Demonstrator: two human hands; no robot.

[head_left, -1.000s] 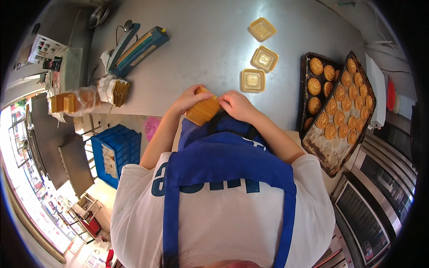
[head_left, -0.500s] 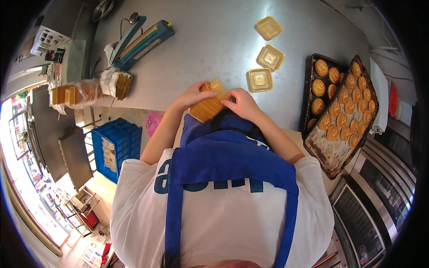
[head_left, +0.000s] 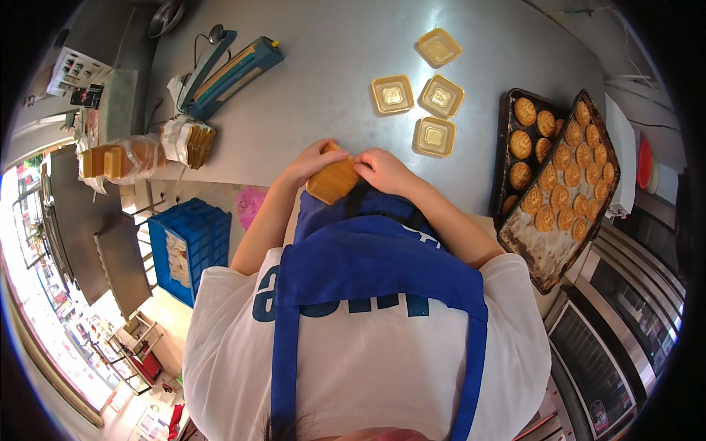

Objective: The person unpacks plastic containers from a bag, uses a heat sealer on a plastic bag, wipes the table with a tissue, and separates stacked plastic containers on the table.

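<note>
Against the blue apron at the table's near edge, my left hand (head_left: 312, 163) is closed round a nested stack of small gold plastic trays (head_left: 331, 182). My right hand (head_left: 387, 172) has its fingers pinched at the stack's upper right end; the fingertips are partly hidden, so whether they grip one tray or several is unclear. Beyond the hands, several square gold trays lie singly on the steel table: one at the left (head_left: 393, 95), one nearest me (head_left: 434, 137), one in the middle (head_left: 442, 97) and one farthest (head_left: 440, 47).
Two dark baking trays (head_left: 540, 273) with round golden pastries overlap at the right. A blue bar sealer (head_left: 235, 79) stands at the back left. Wrapped stacks of gold trays (head_left: 140, 156) lie along the left edge. Below on the floor is a blue crate (head_left: 209, 239).
One more gold tray now lies on the table, left of the others. My right hand is back at the stack, and the tray blurred at its top end is no longer raised.
</note>
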